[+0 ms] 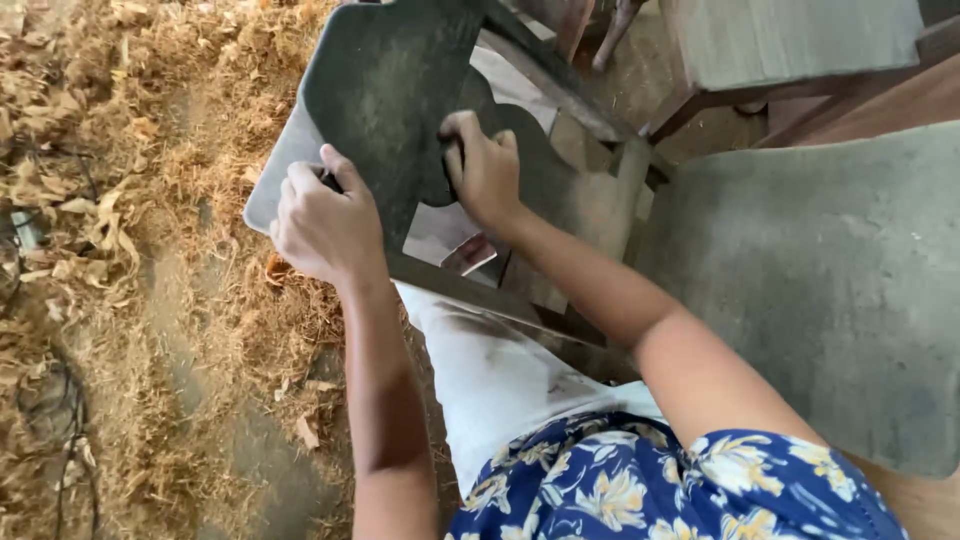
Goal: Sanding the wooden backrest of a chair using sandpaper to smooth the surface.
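Observation:
A dark, flat cut-out template (385,90) with curved edges lies on a pale grey board (275,170). My left hand (322,218) is closed at the template's left edge, and a thin dark tip, perhaps a pencil, shows between its fingers. My right hand (485,168) presses down on the template's right side, fingers curled over its curved edge. Both forearms reach in from the bottom of the view. My knee in pale trousers (490,370) sits below the board.
Wood shavings and sawdust (110,200) cover the ground on the left. A large grey panel (830,290) fills the right side. Dark wooden frame pieces (560,80) and a grey board (790,40) stand at the top.

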